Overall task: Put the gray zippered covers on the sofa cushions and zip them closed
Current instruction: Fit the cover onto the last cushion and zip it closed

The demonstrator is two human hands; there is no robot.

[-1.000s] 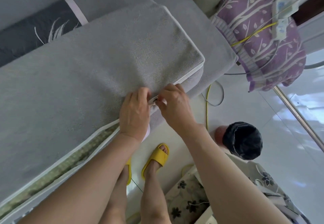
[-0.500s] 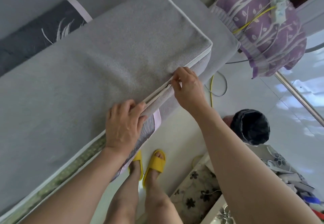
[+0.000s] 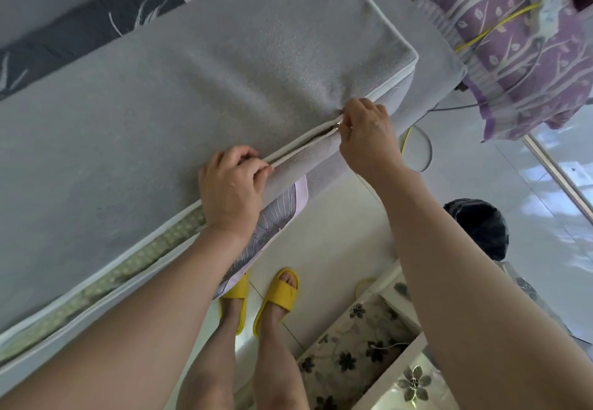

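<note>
Change: my right hand (image 3: 365,133) had run further toward the upper right corner of the cover (image 3: 192,98) than half a second before, taking the pull (image 3: 338,125) with it. The left hand (image 3: 229,181) had stayed about mid-frame on the edge.
Right grip: fingertips pinched on the pull, the other fingers curled.
Left grip: fingers curled over the cover's white edge, pinching it.
Zip (image 3: 301,144): between the hands a thin dark gap showed; I could not tell if the teeth had meshed there.
Cushion (image 3: 128,270): inside the cover, lying across the frame from lower left to upper right. Its green weave showed through the gaping edge at lower left.
Meaning: I judged the closing far from done, since the long lower-left stretch stood open.
Around: yellow slippers (image 3: 279,294) on the floor (image 3: 353,217) below the edge, a yellow cable (image 3: 407,140) just beyond the right hand, a purple cloth (image 3: 513,40) at upper right, and a flowered box (image 3: 353,345) at lower centre.
In the way: nothing lay on the zip line. The tight corner ahead of the pull and the fabric puckered beside it looked the likely snags.
</note>
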